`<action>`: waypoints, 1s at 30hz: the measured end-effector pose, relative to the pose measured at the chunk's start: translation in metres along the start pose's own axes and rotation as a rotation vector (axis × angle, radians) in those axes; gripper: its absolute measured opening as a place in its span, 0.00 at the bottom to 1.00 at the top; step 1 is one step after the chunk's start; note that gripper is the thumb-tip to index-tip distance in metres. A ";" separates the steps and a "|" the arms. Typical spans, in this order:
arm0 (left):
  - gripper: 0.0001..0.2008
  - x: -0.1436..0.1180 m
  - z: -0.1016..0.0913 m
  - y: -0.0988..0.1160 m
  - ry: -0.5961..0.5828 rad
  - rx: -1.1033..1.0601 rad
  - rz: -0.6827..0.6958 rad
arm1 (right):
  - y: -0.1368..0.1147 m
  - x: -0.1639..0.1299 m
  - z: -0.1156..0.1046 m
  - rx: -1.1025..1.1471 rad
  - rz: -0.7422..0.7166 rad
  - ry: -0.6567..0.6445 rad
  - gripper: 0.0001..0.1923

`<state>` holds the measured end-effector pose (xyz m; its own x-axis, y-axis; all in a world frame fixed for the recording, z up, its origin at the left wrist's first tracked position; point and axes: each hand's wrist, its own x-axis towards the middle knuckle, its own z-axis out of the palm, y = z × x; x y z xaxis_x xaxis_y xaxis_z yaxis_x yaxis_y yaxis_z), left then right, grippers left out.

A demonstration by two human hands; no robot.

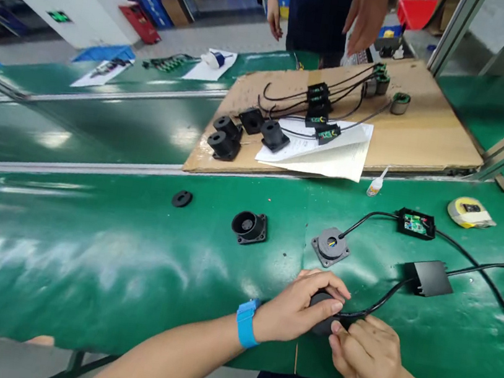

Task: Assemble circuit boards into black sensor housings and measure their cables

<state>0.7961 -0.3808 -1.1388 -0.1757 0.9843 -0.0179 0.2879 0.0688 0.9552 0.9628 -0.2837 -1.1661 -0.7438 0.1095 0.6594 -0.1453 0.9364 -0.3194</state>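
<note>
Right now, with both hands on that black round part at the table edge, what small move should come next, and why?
Probably keep the left hand cupped over the black round part while the right hand eases the cable straight, since it bends sharply where it leaves the part.

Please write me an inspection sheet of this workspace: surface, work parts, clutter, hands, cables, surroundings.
Surface: green belt, glossy.
Job's things: black round part held in both hands.
Clutter: black housing, grey flanged part, small disc, glue bottle, tape roll.
Grippers: left hand and right hand both grip the part.
Cables: black cable runs from the part to a black box.
Surroundings: cardboard sheet with parts; another person's hand.
</note>
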 end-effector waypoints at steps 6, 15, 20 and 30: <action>0.07 -0.003 0.003 -0.004 0.002 -0.008 0.006 | 0.000 -0.001 0.003 0.051 0.000 0.056 0.04; 0.07 -0.001 0.002 -0.008 -0.046 -0.043 0.008 | 0.000 -0.001 0.001 0.018 -0.004 0.085 0.04; 0.07 0.002 0.001 -0.009 -0.061 -0.078 0.005 | 0.001 -0.001 0.004 -0.003 0.043 0.049 0.07; 0.08 -0.011 -0.007 -0.019 0.102 0.508 0.645 | 0.001 -0.003 0.008 -0.041 0.067 0.141 0.10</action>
<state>0.7859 -0.3944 -1.1548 0.0921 0.8380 0.5379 0.7472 -0.4152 0.5189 0.9593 -0.2860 -1.1740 -0.6512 0.2158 0.7275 -0.0693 0.9378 -0.3402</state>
